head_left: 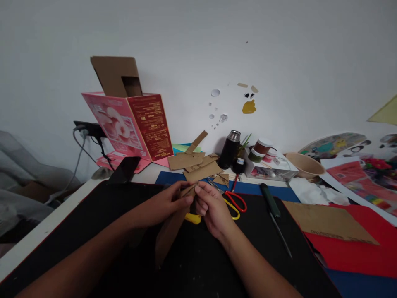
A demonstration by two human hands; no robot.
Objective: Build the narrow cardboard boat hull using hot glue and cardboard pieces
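Observation:
Both of my hands meet over the black mat (201, 265) at the middle of the desk. My left hand (169, 203) and my right hand (212, 209) are closed on the top edge of a brown cardboard piece (169, 234) that hangs down toward me. A yellow object (192, 218) lies just behind the cardboard, mostly hidden by my fingers. Red and yellow handled scissors (235, 202) lie right beside my right hand.
Loose cardboard scraps (194, 163) pile up behind my hands. A pink box (130, 124) stands at the back left. A black flask (229, 149), paint jars (262, 149), a bowl (304, 165), a dark screwdriver (274, 211), a cardboard sheet (328, 223) on red paper sit to the right.

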